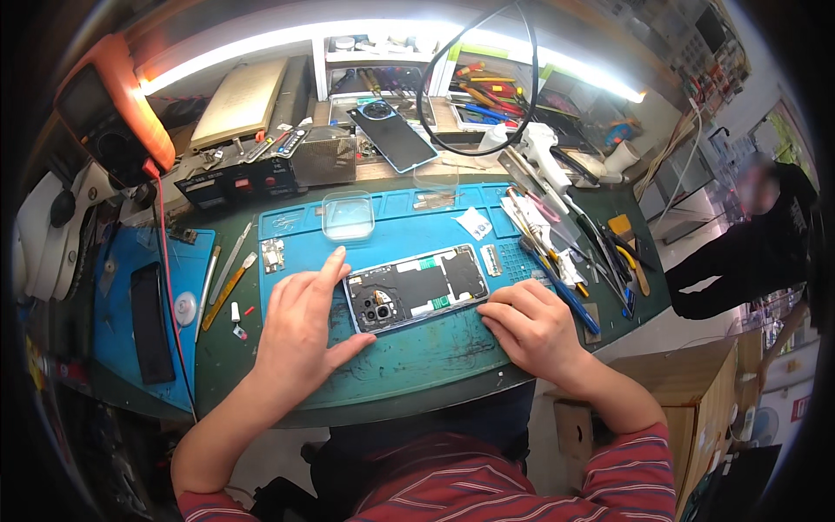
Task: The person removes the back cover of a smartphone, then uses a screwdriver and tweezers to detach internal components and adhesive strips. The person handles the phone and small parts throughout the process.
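Observation:
An opened phone [416, 285], with dark inner covers and a camera block, lies on a blue silicone mat [416, 361]. My left hand [300, 326] is at its left end, fingers spread, thumb beside the lower edge and forefinger reaching past the upper corner. At the lower right corner, my right hand [532, 331] has curled fingers; whatever is between the fingertips is hidden. Small parts [271, 255] sit left on the mat, a clear container [348, 216] above, and another small part [490, 259] right of the phone.
Tools [622, 257] crowd the right. A second mat [117, 348] bears a dark phone [150, 322]. An orange multimeter [109, 104], another phone [391, 135] and a black cable loop [477, 87] are behind. A person in dark clothes [739, 252] stands right; cardboard boxes [687, 391] are below.

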Motion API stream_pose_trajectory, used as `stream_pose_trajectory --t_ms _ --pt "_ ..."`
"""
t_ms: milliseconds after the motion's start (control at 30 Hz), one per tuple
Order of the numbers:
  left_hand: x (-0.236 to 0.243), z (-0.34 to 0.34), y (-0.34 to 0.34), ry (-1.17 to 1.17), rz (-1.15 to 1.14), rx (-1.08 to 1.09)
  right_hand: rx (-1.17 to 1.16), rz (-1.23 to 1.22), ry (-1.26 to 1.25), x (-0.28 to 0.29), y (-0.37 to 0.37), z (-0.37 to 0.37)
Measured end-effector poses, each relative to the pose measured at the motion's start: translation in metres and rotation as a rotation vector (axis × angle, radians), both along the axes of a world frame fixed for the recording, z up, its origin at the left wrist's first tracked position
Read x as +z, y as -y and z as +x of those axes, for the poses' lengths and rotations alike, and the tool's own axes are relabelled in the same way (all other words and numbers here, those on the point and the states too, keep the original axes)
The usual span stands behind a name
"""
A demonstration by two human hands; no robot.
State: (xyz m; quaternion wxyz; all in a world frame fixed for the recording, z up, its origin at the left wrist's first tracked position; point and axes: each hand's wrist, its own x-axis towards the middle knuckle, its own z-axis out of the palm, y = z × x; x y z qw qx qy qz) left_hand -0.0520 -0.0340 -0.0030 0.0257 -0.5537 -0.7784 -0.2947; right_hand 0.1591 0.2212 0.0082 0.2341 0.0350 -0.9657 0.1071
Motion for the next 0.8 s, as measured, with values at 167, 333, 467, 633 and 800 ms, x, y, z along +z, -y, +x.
stream_pose_trajectory --t_ms 167,333,467,633,800 --pt "0.001 -0.002 0.001 0.003 -0.020 0.017 -0.158 0.090 -0.078 0.003 -0.019 0.012" --pt "0.003 -0.016 0.009 0.100 -0.061 -0.004 -0.233 0.010 -0.012 0.002 -0.042 0.011" --pt "0.009 -0.021 0.010 0.009 -0.076 -0.035 -0.093 0.059 0.020 0.003 -0.045 -0.023" --pt "0.001 -0.018 0.006 0.056 -0.076 -0.075 -0.116 0.027 0.005 0.010 -0.074 -0.029" --pt "0.000 -0.010 -0.002 0.002 -0.043 -0.052 -0.394 -0.184 -0.147 0.048 -0.106 0.013"
